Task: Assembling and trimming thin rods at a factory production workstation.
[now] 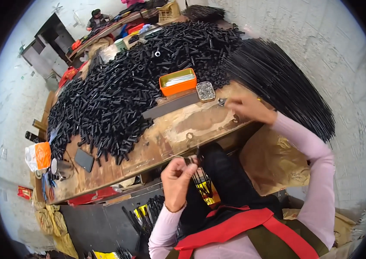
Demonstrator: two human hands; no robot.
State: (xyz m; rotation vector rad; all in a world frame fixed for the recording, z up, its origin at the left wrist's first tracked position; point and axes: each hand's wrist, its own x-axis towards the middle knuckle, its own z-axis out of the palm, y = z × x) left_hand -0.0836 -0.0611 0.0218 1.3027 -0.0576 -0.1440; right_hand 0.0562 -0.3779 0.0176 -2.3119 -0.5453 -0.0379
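My left hand (175,184) is above my lap, just off the table's front edge, thumb and fingers pinched together. Between them is a small, blurred piece with a thin pale end sticking out; its kind is unclear. Several thin black rods (200,179) show right beside and below these fingers. Over the right part of the wooden table, my right hand (248,106) is bent downward with its fingers drawn together, slightly blurred. A small dark piece (222,102) is at its fingertips; whether it is gripped is hard to see. A small ring (190,136) lies on the table between the hands.
A large heap of short black tubes (109,103) covers much of the table (161,151). Long black rods (286,82) lie at the right. An orange box (178,88) holds pale sticks, beside a dish of small metal bits (206,91). A person (97,19) sits far back.
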